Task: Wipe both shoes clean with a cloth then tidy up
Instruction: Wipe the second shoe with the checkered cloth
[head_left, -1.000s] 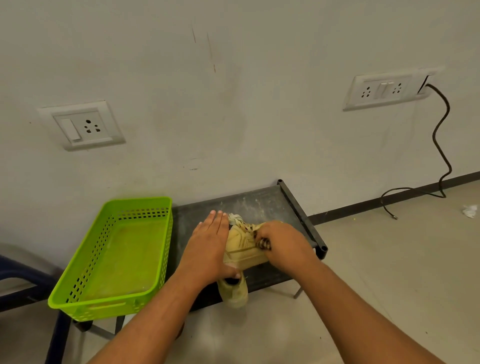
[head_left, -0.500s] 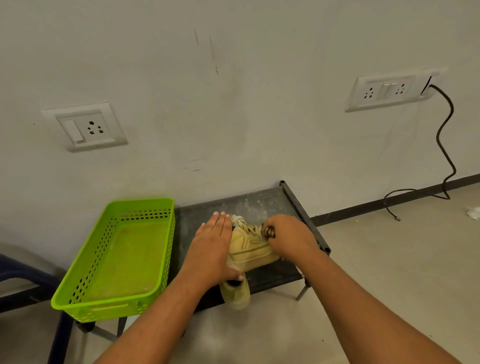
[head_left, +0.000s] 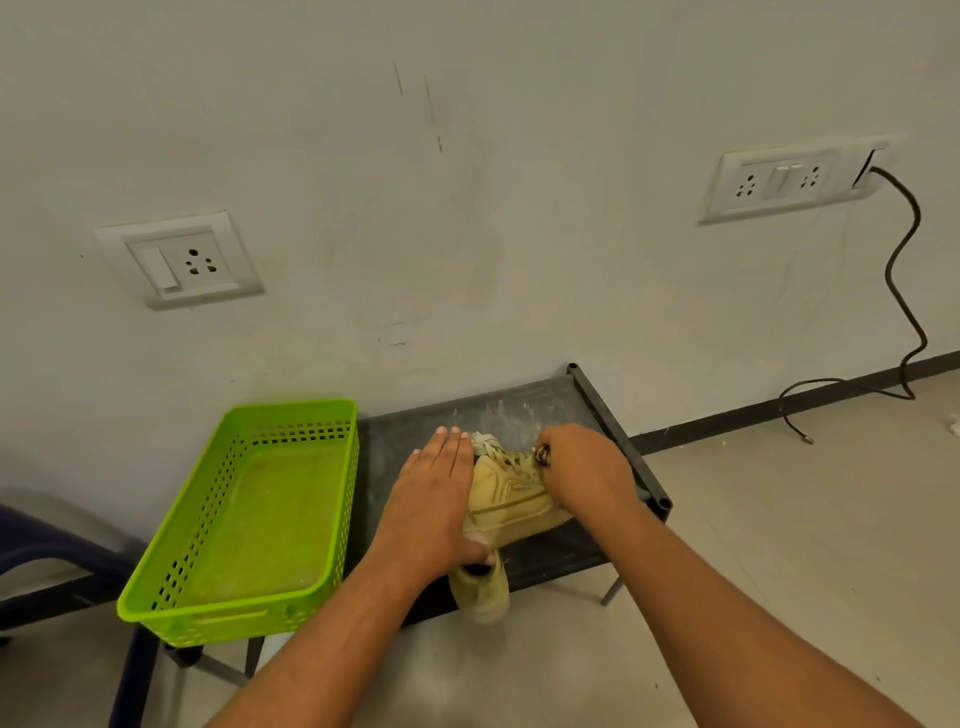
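Two tan shoes lie on a black rack (head_left: 519, 410) by the wall. The upper shoe (head_left: 511, 493) rests on its side across the rack. The second shoe (head_left: 480, 592) pokes out beneath it over the front edge. My left hand (head_left: 434, 499) lies along the upper shoe's left side with straight fingers, its thumb hooked round the heel. My right hand (head_left: 587, 467) is curled over the lace area and pinches a small striped wad, apparently the cloth (head_left: 543, 457). A white scrap (head_left: 483, 441) shows by my left fingertips.
A lime green perforated basket (head_left: 291, 421) sits on the rack's left half with nothing visible in it. A dark blue chair (head_left: 47, 551) stands at the far left. A black cable (head_left: 904, 291) hangs from a wall socket onto the floor at right.
My right hand has slid a little along the upper shoe toward the laces and the wall. My left hand has stayed on the shoe.
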